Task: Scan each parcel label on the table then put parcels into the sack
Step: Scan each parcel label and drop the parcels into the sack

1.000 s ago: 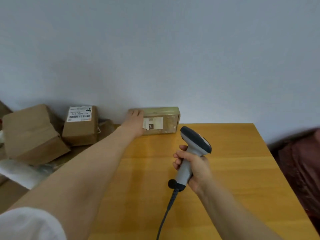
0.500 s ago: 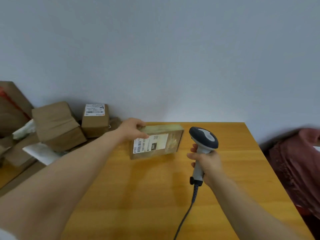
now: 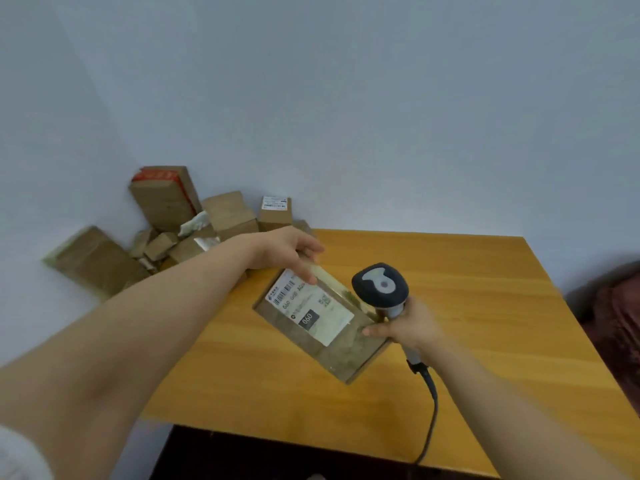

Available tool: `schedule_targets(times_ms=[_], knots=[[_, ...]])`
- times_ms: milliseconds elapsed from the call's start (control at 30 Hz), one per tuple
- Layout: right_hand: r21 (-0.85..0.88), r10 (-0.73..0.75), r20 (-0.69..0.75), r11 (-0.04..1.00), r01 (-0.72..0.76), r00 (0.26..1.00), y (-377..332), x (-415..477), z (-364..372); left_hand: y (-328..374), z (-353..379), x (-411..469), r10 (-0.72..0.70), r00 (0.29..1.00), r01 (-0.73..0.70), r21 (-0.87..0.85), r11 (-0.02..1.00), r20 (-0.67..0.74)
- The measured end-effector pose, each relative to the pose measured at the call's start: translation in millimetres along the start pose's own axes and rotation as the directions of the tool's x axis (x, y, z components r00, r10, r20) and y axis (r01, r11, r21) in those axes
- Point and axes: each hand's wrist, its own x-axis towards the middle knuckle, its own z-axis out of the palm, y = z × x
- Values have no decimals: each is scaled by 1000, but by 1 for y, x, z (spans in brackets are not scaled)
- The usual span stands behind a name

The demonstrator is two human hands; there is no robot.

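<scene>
parcel (image 3: 322, 327): mid-frame on our bench (image 3: 485, 306), label (image 3: 310, 311) up | left hand (image 3: 287, 251): grip pinching parcel's upper corner | right hand (image 3: 408, 327): grip wrapped round scanner (image 3: 381, 289), fingertips touching parcel's right edge | upper left: piled boxes (image 3: 166, 226)
</scene>
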Motion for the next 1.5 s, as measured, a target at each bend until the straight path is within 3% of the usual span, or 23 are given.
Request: schedule_targets(times_ms=[33,100,133,200,267,333,433,567,700,833,1133,1500], knots=[[35,0,-25,999,1,1000,2,-5,5,-7,4,-5,-1,990,-10,-82,997,-138],[115,28,-104,993,-16,994,3,-16,15,-28,9,-13,-124,898,-19,-319,948,-423],[163,47,-137,986,-24,990,2,-20,18,-39,11,-18,-227,856,-20,-467,884,-465],[275,63,-159,961,-17,985,-2,-28,25,-57,21,-30,-365,879,25,-737,675,-305],[373,63,-150,928,-3,987,-9,-34,34,-64,36,-50,-299,950,95,-823,559,-93],[430,64,-133,903,0,989,-18,-40,46,-70,48,-66,-185,982,67,-838,542,-41],[447,38,-109,895,15,993,-28,-42,67,-85,39,-81,-145,984,-13,-843,538,-107],[331,4,-136,943,42,991,-41,-45,95,-106,20,-91,-258,934,-53,-808,586,-248],[367,-73,90,930,35,993,-52,-57,109,-115,18,-90,-339,876,-43,-754,656,-345],[335,-116,189,941,47,975,-64,-61,114,-119,22,-89,-401,835,-16,-745,667,-377],[311,-119,160,948,64,980,-76,-59,115,-129,17,-84,-458,802,40,-730,682,-384],[298,-104,133,953,60,986,-75,-59,113,-126,20,-73,-424,825,21,-730,683,-373]])
